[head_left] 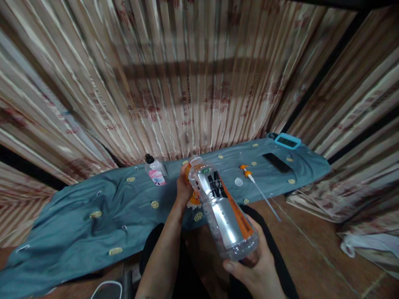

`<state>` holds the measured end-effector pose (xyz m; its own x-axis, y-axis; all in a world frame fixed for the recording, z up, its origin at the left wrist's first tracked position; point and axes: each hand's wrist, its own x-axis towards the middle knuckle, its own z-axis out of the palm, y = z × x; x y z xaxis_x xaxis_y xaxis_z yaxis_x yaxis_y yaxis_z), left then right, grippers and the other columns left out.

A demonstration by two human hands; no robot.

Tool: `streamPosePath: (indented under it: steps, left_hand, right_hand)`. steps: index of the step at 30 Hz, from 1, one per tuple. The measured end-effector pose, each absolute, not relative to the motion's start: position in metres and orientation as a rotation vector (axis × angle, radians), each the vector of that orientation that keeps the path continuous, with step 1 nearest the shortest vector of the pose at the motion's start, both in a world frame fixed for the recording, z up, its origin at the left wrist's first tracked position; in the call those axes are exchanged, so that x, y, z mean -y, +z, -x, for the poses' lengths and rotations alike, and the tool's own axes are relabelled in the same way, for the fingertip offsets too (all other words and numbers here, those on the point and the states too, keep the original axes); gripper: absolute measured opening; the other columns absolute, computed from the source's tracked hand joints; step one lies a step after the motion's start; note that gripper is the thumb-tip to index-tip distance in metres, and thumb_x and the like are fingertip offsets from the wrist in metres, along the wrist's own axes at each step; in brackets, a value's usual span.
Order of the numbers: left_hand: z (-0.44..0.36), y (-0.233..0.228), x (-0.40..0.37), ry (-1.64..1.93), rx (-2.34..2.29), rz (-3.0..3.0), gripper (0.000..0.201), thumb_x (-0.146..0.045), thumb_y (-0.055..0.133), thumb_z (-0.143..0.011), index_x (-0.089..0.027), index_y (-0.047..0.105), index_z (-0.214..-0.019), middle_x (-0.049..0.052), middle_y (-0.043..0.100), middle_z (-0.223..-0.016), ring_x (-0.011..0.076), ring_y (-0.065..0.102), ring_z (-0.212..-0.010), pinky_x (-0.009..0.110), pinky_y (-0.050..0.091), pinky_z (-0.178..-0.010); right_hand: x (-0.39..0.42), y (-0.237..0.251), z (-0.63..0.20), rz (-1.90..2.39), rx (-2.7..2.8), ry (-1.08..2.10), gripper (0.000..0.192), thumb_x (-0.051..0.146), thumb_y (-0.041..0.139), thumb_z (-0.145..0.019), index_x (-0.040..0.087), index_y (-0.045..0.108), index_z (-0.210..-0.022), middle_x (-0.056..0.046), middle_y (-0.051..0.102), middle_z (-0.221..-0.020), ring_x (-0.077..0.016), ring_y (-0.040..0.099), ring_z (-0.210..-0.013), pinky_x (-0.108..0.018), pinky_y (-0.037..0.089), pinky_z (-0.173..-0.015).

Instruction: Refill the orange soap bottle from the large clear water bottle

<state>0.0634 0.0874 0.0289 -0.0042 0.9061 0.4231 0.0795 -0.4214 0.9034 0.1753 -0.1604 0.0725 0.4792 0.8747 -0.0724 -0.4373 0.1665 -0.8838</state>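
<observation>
Clear plastic bottle [222,209], round and shiny with a silver and orange label [225,203], leans just below the frame's middle; right hand [263,265] holds its fat bottom end; left hand [184,186] wraps round a partly hidden orange thing [195,199] beside the bottle's neck.

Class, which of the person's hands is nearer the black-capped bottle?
Left. The left hand is just right of the black-capped bottle; the right hand is farther right and lower.

The person's bare left forearm [164,251] extends forward, the left hand [184,189] closed in a grip; the right hand [261,268], nearer the body than the left fingers [181,176], grips, thumb [237,269] spread.
</observation>
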Motion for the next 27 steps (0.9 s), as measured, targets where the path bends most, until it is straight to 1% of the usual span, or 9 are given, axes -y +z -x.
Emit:
streamPosePath:
  steps: [5, 9, 15, 19, 22, 27]
  left_hand:
    - [-0.064, 0.028, -0.089, 1.517, -1.033, -1.568, 0.046, -0.038, 0.073, -0.077, -0.021, 0.064, -0.118, 0.008, 0.077, -0.110, 0.0279, 0.072, -0.110, 0.042, 0.057, -0.098]
    - [-0.065, 0.027, -0.089, 1.539, -1.025, -1.571, 0.046, -0.038, 0.073, -0.076, -0.022, 0.065, -0.118, 0.008, 0.077, -0.111, 0.0268, 0.073, -0.105, 0.041, 0.058, -0.095]
    - [-0.064, 0.023, -0.091, 1.530, -1.056, -1.590, 0.044, -0.038, 0.073, -0.078, -0.021, 0.065, -0.119, 0.009, 0.077, -0.113, 0.0277, 0.072, -0.109, 0.042, 0.057, -0.098]
    - [-0.062, 0.020, -0.094, 1.536, -1.041, -1.643, 0.046, -0.036, 0.072, -0.080, -0.022, 0.064, -0.122, 0.010, 0.075, -0.119, 0.0280, 0.070, -0.116, 0.042, 0.056, -0.101]
    - [-0.062, 0.019, -0.095, 1.535, -1.041, -1.656, 0.045, -0.035, 0.071, -0.080, -0.022, 0.063, -0.123, 0.010, 0.075, -0.117, 0.0282, 0.070, -0.117, 0.042, 0.056, -0.102]
    - [-0.063, 0.020, -0.094, 1.533, -1.059, -1.609, 0.047, -0.037, 0.072, -0.077, -0.023, 0.063, -0.121, 0.010, 0.075, -0.117, 0.0285, 0.070, -0.116, 0.043, 0.056, -0.101]
  right_hand:
    - [0.160, 0.071, -0.176, 1.011, 0.531, 1.005, 0.097, 0.029, 0.109, -0.047, 0.032, 0.063, -0.132, -0.006, 0.082, -0.126, -0.0293, 0.080, -0.115, -0.027, 0.066, -0.089]
    - [0.160, 0.071, -0.176, 1.003, 0.539, 1.006, 0.097, 0.029, 0.109, -0.047, 0.031, 0.063, -0.132, -0.007, 0.083, -0.124, -0.0299, 0.081, -0.112, -0.029, 0.067, -0.087]
    - [0.159, 0.071, -0.176, 0.990, 0.539, 0.994, 0.099, 0.027, 0.109, -0.046, 0.031, 0.061, -0.133, -0.007, 0.083, -0.123, -0.0295, 0.081, -0.110, -0.028, 0.066, -0.087]
    - [0.159, 0.074, -0.175, 0.988, 0.530, 1.022, 0.099, 0.027, 0.109, -0.046, 0.030, 0.061, -0.132, -0.008, 0.083, -0.123, -0.0319, 0.082, -0.109, -0.031, 0.067, -0.086]
    - [0.160, 0.077, -0.175, 0.974, 0.507, 1.068, 0.099, 0.027, 0.109, -0.045, 0.031, 0.062, -0.132, -0.008, 0.083, -0.123, -0.0329, 0.082, -0.109, -0.032, 0.068, -0.085]
    - [0.161, 0.076, -0.175, 0.962, 0.496, 1.064, 0.099, 0.024, 0.109, -0.044, 0.032, 0.063, -0.131, -0.005, 0.083, -0.123, -0.0296, 0.082, -0.110, -0.029, 0.067, -0.085]
